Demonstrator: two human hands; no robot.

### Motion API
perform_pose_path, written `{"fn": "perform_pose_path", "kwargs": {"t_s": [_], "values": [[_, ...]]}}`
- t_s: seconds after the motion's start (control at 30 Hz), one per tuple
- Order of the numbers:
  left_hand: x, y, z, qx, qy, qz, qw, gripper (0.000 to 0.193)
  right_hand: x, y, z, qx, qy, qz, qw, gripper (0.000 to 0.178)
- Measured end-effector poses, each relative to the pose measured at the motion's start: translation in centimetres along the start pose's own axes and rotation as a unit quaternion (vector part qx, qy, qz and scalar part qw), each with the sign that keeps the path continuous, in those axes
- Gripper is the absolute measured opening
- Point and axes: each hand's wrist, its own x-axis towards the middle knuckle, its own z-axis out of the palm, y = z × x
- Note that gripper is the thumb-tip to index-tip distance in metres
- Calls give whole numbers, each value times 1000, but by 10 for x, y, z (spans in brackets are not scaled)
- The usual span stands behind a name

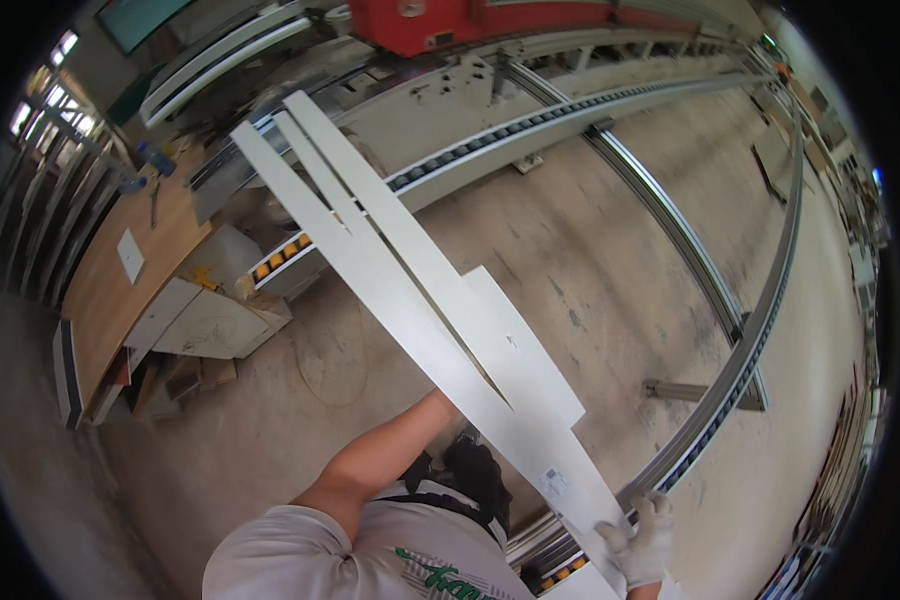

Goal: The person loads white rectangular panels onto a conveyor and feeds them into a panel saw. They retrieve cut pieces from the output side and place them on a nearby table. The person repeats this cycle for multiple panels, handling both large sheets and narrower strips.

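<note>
Several long white boards lie partly over one another and stretch slantwise in front of me, from the roller rail at the upper left down to the lower right. A shorter, wider white board overlaps them on the right side. Near the lower end, a small printed label sticks to the long board. My right hand, in a pale work glove, grips that lower end by its edge. My bare left forearm reaches beneath the boards, and the hand itself is hidden under them.
A roller rail runs across the back, and another roller rail curves down the right. A metal crossbar links them. At left stands a wooden-topped bench with a small white piece. Behind is a red machine.
</note>
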Motion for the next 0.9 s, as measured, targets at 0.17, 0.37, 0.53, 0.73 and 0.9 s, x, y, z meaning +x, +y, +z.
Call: {"fn": "perform_pose_path", "kwargs": {"t_s": [0.17, 0.37, 0.53, 0.73, 0.9], "values": [[-3, 18, -12, 21, -3, 4, 1000, 50, 19, -65, 71, -112, 5, -158, 981, 77], [-2, 40, -21, 40, -30, -3, 999, 50, -6, -62, 84, -66, 66, -108, 990, 52], [-5, 35, -31, 5, -22, -6, 1000, 48, -34, -80, 97, -46, 99, -102, 989, 48], [3, 13, -66, -51, -6, -1, 999, 45, -46, -85, 128, -63, 92, -94, 989, 54], [26, -34, -103, -132, 38, 43, 990, 44, -50, -85, 142, -133, 118, -120, 977, 49]]}}
